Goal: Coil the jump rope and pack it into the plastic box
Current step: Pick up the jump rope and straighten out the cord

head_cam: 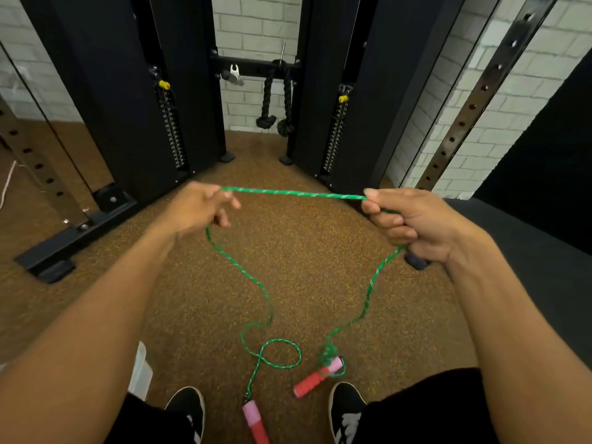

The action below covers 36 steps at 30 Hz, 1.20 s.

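Observation:
A green jump rope (293,193) is stretched taut between my two hands at waist height. My left hand (200,206) pinches one end of the taut span, and my right hand (413,221) grips the other with curled fingers. From each hand a strand hangs down to the brown floor. The left strand forms a small loop (282,354) and ends in a pink and red handle (254,421) between my shoes. The right strand ends in a knotted bunch at the second pink and red handle (315,378). A clear plastic box (141,373) shows partly behind my left forearm.
A black cable machine with two weight stacks (173,129) stands ahead, a black rope attachment (275,100) hanging between its towers. Its base bar (73,235) lies on the floor at left. A black mat (528,251) covers the right side. My black shoes (189,411) stand below.

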{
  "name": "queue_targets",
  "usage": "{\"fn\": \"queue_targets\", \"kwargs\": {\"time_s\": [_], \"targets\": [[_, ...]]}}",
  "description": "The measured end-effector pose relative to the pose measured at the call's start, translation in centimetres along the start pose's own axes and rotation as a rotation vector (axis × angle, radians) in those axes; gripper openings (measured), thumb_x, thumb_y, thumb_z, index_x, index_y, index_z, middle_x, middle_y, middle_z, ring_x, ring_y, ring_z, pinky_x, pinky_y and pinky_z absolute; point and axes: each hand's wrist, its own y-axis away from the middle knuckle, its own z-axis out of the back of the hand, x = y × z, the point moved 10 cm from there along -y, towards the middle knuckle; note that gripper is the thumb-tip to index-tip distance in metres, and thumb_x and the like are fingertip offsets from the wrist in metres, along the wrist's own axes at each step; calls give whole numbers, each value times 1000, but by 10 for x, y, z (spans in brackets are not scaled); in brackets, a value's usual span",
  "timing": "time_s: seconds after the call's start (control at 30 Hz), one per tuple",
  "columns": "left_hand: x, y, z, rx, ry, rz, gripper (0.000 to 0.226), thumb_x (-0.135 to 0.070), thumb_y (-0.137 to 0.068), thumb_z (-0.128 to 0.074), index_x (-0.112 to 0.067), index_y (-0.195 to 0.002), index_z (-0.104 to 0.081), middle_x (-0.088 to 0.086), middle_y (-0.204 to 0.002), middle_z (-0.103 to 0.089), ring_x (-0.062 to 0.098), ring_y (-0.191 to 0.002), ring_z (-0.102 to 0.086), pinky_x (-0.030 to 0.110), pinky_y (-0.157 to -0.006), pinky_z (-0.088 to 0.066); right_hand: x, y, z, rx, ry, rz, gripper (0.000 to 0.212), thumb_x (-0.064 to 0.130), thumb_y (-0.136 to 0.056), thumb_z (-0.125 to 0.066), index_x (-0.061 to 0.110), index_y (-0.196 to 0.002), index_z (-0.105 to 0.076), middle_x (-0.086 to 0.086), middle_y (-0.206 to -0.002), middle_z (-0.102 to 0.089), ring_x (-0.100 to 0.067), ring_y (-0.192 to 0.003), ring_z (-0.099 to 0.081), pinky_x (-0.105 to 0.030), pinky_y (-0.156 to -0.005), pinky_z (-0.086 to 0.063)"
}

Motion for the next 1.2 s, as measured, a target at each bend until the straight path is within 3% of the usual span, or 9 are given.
{"fn": "queue_targets", "kwargs": {"time_s": [0.1, 0.2, 0.3, 0.4, 0.6, 0.8, 1.03, 1.13, 1.2], "targets": [[30, 10, -52, 296, -348, 160, 34, -33, -98, -53, -14, -124, -61, 13, -124, -67, 27, -119, -61, 47, -108, -42, 10, -1, -25, 49, -113, 110, 32, 33, -100, -50, 18, -72, -55, 6, -53, -33, -3, -36, -29, -18, -39, -18], [-27, 32, -95, 465, -266, -43, 96, -41, -83, -70, -25, -156, -11, 1, -164, -17, 21, -145, -29, 36, -116, -24, 8, -9, -51, 79, 58, 129, 33, 34, -103, -47, 19, -74, -55, 5, -54, -34, -5, -39, -28, -19, -39, -20], [-103, 46, -100, 453, 141, -285, 80, -44, -80, -68, -22, -150, -36, -1, -151, -46, 9, -135, -47, 32, -112, -38, 3, -16, -61, 69, 246, 119, 29, 34, -103, -46, 16, -85, -60, 4, -52, -36, -5, -39, -28, -20, -40, -19], [-130, 51, -92, 388, 103, -393, 58, -44, -86, -61, -22, -139, -51, -3, -108, -75, 10, -94, -72, 28, -88, -56, 2, -19, -58, 50, 211, 130, 32, 34, -103, -47, 13, -91, -67, -1, -53, -37, -5, -38, -29, -22, -41, -19], [-118, 38, -71, 227, -133, -430, 20, -31, -96, -55, -26, -105, -72, -5, -64, -70, 2, -58, -65, 14, -60, -48, -3, -22, -49, 62, 244, 60, 34, 37, -101, -50, 18, -73, -58, 6, -50, -37, -6, -38, -30, -19, -41, -23], [-1, -7, 17, -346, -277, 41, 22, -26, -100, -49, -35, -84, -61, -9, -76, -69, 13, -78, -70, 32, -75, -54, 39, 3, -31, 105, -196, 200, 36, 33, -102, -43, 19, -70, -53, 11, -46, -35, -2, -33, -32, -19, -37, -18], [54, 7, 3, -290, -707, 460, 29, -34, -102, -43, -11, -96, -60, 10, -83, -53, 26, -75, -53, 38, -67, -44, 83, 24, -75, 316, -303, 344, 37, 31, -104, -36, 17, -73, -50, 10, -45, -39, -1, -31, -37, -20, -34, -16], [40, -3, -40, -29, -623, 317, 24, -27, -101, -46, -11, -116, -57, 12, -114, -64, 20, -83, -60, 38, -76, -52, 75, 12, -72, 245, -298, 345, 39, 33, -105, -37, 18, -72, -52, 10, -46, -39, -1, -31, -31, -19, -34, -14], [-3, -5, -62, 61, -238, 81, 45, -24, -100, -50, -24, -144, -42, 4, -147, -49, 16, -106, -61, 34, -87, -52, 59, 2, -63, 134, -171, 292, 37, 35, -104, -41, 19, -73, -54, 9, -48, -37, -3, -34, -28, -17, -34, -17]]}}
